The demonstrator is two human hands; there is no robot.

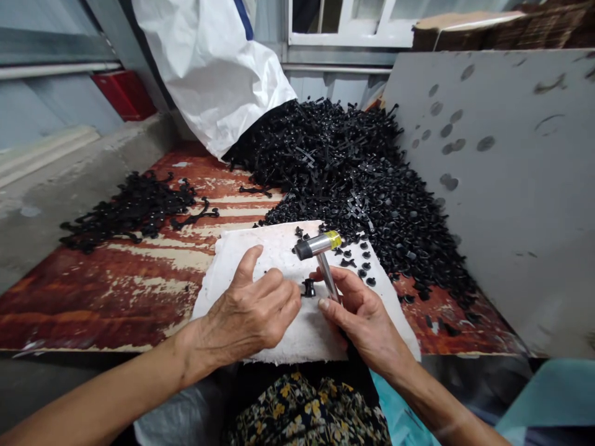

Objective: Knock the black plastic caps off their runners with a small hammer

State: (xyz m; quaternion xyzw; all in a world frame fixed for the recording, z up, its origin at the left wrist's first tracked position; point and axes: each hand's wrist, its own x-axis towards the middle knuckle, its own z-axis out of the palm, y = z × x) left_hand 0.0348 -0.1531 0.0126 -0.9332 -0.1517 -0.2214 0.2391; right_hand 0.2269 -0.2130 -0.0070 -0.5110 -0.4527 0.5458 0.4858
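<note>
My right hand (360,310) grips the handle of a small mallet (317,246), whose metal head has one black face and one yellow face. Between my two hands a small black spool-shaped plastic part (308,288) stands over a white cloth (232,260), close to my right fingertips. My left hand (260,303) is at its left, the thumb sticking out and the other fingers curled in. Those fingertips are hidden, and a thin black piece of the part reaches toward them. Several loose black button-like pieces (366,265) lie on the cloth's right side.
A large heap of black plastic parts (325,155) fills the back and right of the worn red table (186,272). A smaller pile of black strap-like pieces (134,207) lies at the left. Behind hangs a white sack (209,68); a grey board (506,186) stands at the right.
</note>
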